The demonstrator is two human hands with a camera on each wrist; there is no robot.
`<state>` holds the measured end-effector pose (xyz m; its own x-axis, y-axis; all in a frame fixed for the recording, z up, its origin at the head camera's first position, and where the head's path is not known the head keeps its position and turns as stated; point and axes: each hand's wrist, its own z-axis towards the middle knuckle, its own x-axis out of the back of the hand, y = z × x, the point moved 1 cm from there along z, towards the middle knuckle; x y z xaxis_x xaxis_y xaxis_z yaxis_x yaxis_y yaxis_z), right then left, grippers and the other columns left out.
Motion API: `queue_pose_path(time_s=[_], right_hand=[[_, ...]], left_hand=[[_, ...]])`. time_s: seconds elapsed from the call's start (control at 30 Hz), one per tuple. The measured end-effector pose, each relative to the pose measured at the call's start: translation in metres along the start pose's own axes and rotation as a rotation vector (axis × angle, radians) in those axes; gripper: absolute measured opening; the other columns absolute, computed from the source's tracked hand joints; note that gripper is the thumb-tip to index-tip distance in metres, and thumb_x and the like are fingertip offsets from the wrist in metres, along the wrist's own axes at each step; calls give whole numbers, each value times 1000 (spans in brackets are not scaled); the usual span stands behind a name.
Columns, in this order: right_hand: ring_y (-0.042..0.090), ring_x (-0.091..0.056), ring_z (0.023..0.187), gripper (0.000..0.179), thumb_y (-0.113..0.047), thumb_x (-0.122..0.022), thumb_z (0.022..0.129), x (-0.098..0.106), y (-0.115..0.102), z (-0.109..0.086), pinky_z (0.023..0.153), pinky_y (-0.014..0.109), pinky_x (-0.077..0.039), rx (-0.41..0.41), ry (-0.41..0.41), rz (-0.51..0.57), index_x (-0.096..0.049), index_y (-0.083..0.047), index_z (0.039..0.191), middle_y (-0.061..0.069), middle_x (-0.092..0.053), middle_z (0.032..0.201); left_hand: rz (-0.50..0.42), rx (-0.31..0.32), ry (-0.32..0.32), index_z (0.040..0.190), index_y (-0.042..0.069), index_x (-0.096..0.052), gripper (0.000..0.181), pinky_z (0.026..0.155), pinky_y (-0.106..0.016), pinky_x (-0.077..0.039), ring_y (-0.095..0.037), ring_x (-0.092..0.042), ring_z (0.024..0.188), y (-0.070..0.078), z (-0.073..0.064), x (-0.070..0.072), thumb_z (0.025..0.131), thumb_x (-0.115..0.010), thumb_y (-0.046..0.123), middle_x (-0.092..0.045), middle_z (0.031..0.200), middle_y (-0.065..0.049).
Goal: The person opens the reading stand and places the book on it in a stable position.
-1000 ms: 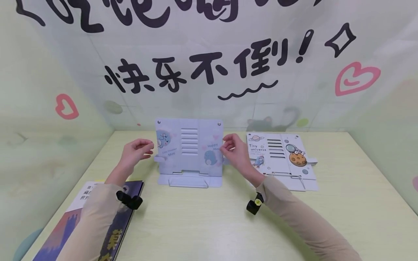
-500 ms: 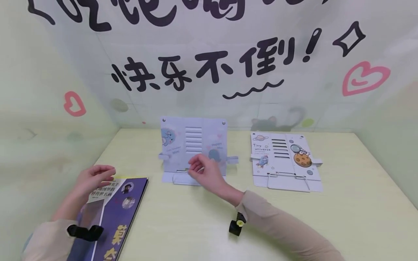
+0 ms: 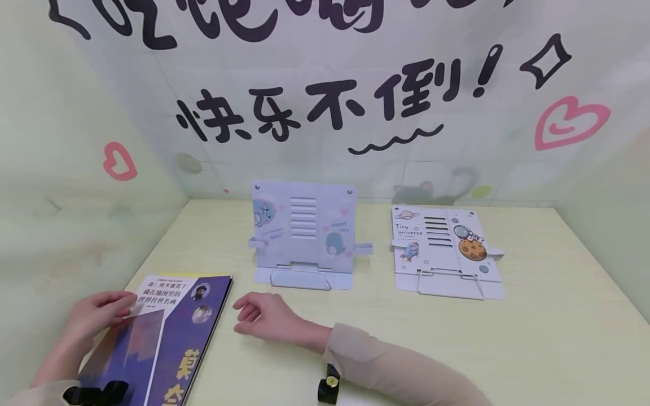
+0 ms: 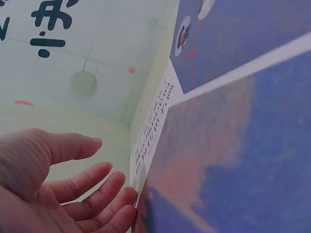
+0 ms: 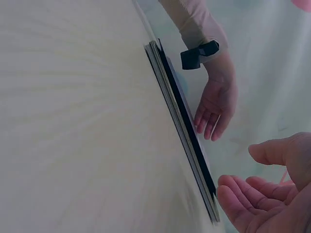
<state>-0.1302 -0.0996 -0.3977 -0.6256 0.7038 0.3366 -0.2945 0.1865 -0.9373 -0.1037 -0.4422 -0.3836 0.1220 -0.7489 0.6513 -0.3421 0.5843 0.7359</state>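
A large purple-blue picture book (image 3: pixel 175 332) lies on the table at the left in the head view, its cover printed with Chinese characters. From the right wrist view, its edge (image 5: pixel 182 126) shows several thin layers, like stacked books. My left hand (image 3: pixel 93 318) is at the book's left side, thumb apart from loosely bent fingers. The left wrist view has those fingertips (image 4: pixel 129 213) right at the cover's edge, the palm (image 4: pixel 29 194) holding nothing. On the other side, my right hand (image 3: pixel 271 318) hovers just right of the book with relaxed fingers, also holding nothing.
A pale blue dinosaur-print book stand (image 3: pixel 304 225) stands upright at the back middle. To its right leans a white space-print book stand (image 3: pixel 442 242). Both have wire page holders and side clips. A lettered backdrop (image 3: pixel 325 152) rises behind the table (image 3: pixel 406 349).
Both hands have left the sides of the blue book stand. The left hand came down and left to the book's left edge; the right hand swung down and left toward its right edge.
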Motion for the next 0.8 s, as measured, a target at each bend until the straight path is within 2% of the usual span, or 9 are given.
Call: queue_pose_path(time_s=[0.13,0.23,0.37,0.57,0.67,0.8], right_hand=[[-3,-59,72,34,-4,-70,81,-19,-1,3,66,11,-47,-81,-16,74,-61,3,113,1,-66,85],[-2,-60,73,37,-7,-71,80,-32,-2,5,65,13,-48,-172,-12,138,-61,0,115,-1,-66,86],[1,-59,73,42,-10,-73,79,-46,-2,9,64,16,-48,-288,24,190,-60,-5,118,-5,-64,86],[7,-59,67,50,-11,-74,77,-60,-7,14,61,21,-49,-409,107,237,-57,-5,123,-6,-60,81],[14,-61,68,52,-5,-73,77,-64,-9,16,63,27,-53,-454,152,349,-53,0,125,-2,-58,80],[25,-65,81,51,4,-67,79,-67,-9,20,72,37,-56,-493,164,554,-48,12,125,8,-63,87]], left_hand=[[12,34,-4,105,-12,-62,44,59,-20,-49,1,-59,63,-4,-1,5,92,-57,30,-66,77,8],[18,48,1,100,-6,-66,39,59,-20,-48,1,-58,63,-5,-1,7,92,-58,31,-64,77,9],[53,49,30,104,-14,-61,48,58,-20,-48,3,-53,64,-4,0,6,90,-60,32,-61,78,10],[159,78,78,110,-14,-58,53,56,-20,-40,-3,-45,65,-5,-1,3,88,-62,35,-61,80,2],[185,108,72,109,-15,-56,55,56,-22,-38,-9,-45,66,-7,0,4,87,-62,35,-61,79,-2],[190,149,35,108,-17,-55,57,55,-25,-41,-13,-48,67,-11,3,6,87,-62,35,-59,75,-2]])
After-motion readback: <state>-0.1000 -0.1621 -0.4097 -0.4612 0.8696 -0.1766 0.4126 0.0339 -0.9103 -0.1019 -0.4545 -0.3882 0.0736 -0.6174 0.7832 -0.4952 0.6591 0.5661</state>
